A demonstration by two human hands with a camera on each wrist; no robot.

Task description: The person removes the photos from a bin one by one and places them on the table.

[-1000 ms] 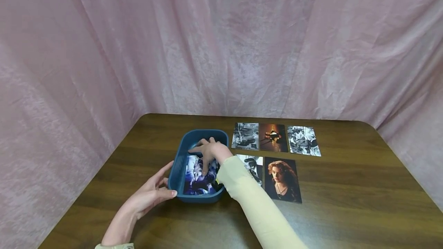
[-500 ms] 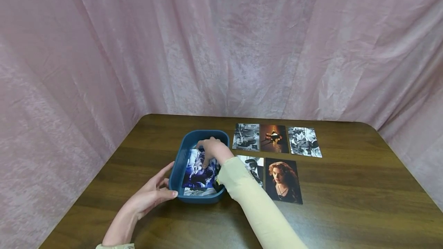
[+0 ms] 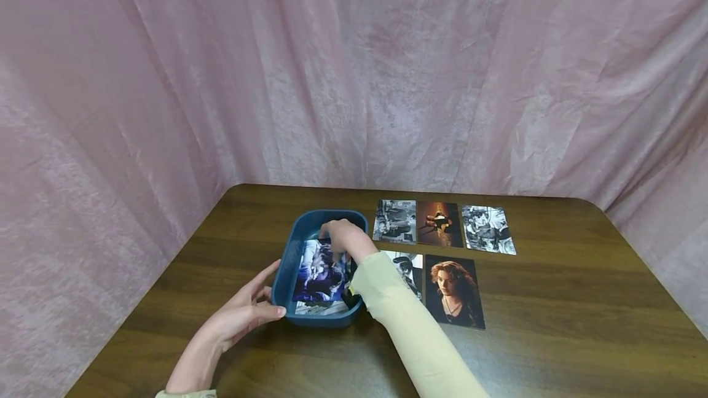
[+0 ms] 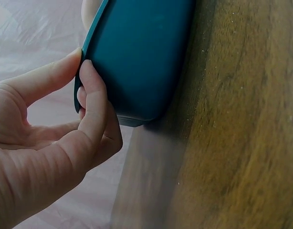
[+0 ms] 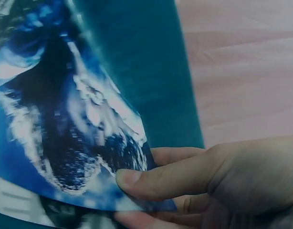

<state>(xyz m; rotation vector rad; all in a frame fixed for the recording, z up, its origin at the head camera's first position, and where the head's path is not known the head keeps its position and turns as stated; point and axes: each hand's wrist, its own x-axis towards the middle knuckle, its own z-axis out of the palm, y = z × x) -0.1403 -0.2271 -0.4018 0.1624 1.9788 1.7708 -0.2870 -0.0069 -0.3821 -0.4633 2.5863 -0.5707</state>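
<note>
Blue photo (image 3: 319, 269) is lifting out of the teal bin (image 3: 287, 263) near the counter's left edge, pinched by the right hand (image 3: 344, 237); left hand (image 3: 246, 312) is steadying the bin's rim, fingers straight. Next move likely calls for clearing the bin's rim.

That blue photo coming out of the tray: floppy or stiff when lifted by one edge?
Probably floppy: in the right wrist view the blue photo already curves where the right hand pinches its edge. Its glossy sheen suggests it may slip from a light pinch. It looks thin and likely light; the left hand steadies the tray, perhaps against sliding.
</note>
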